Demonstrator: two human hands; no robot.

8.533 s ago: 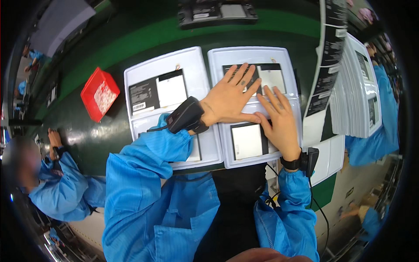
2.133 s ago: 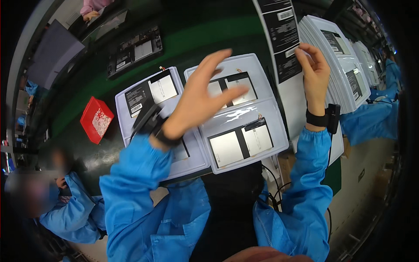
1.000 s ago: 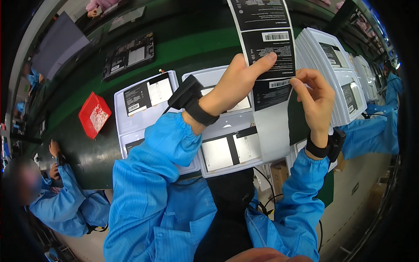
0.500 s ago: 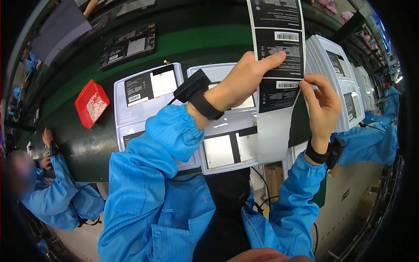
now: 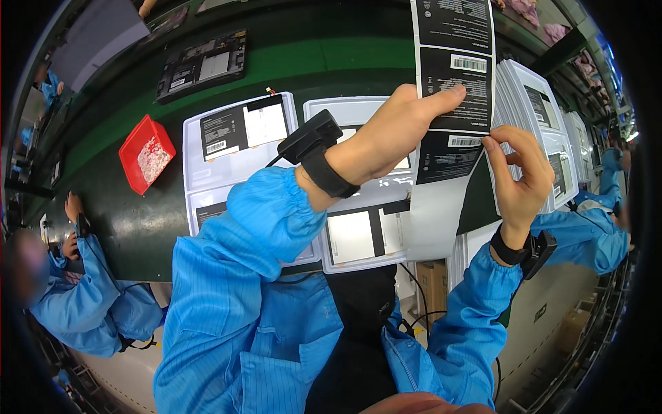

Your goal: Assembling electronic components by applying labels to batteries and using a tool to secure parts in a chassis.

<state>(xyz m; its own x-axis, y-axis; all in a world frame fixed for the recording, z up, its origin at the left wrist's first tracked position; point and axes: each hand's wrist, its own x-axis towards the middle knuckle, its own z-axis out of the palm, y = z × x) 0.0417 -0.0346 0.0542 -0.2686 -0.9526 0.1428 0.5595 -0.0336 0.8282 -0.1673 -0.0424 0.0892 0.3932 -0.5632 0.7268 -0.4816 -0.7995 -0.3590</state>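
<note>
A long strip of black printed labels (image 5: 455, 76) on pale backing paper hangs down in front of me, its bare backing end curling over the trays. My left hand (image 5: 396, 127) is closed on the strip, thumb lying across one label and the other fingers hidden behind. With thumb and forefinger, my right hand (image 5: 520, 169) pinches the right edge of the lowest black label, beside its white barcode patch. Below the strip lies a white plastic tray (image 5: 365, 264) with flat black-and-silver battery packs (image 5: 353, 237). A second tray (image 5: 193, 176) with similar packs lies to its left.
A red bin (image 5: 131, 162) of small white bits sits left of the trays. Behind it is an opened black device (image 5: 207, 65). Stacked white trays (image 5: 514, 76) stand at the right. A co-worker in blue (image 5: 96, 290) sits at the left bench edge.
Both hands and the label strip have shifted slightly to the right in the picture. Each hand keeps its grip on the strip.
</note>
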